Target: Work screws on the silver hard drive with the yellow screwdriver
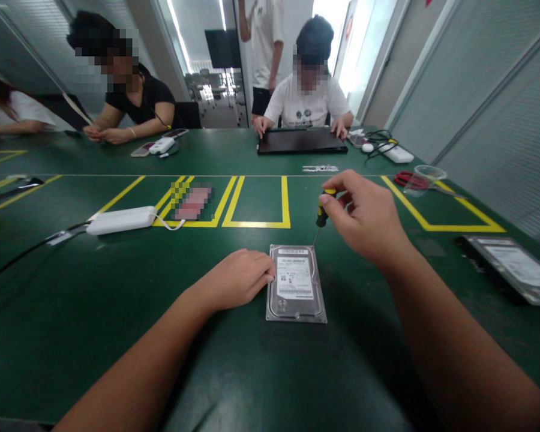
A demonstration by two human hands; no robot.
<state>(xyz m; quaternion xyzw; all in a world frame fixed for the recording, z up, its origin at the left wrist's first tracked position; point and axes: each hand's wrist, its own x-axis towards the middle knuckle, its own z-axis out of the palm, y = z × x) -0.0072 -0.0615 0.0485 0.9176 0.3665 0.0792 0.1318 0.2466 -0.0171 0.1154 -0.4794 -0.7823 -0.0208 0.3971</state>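
A hard drive (296, 282) with a white label lies flat on the green table in front of me. My left hand (240, 277) rests at its left edge, fingers curled in against the side of the drive. Above the far right corner, my right hand (364, 216) pinches a black and yellow screwdriver (323, 211) by its handle. The shaft points down and its tip meets the drive's far right corner. Whether a screw sits under the tip is too small to tell.
At right lies a second hard drive (517, 270). Beyond it are a clear plastic cup (427, 177) and red-handled scissors (409, 179). A white power strip (121, 220) with a cable lies left. Across the table, a person handles a dark flat panel (302, 141). Yellow tape (256, 225) marks the table.
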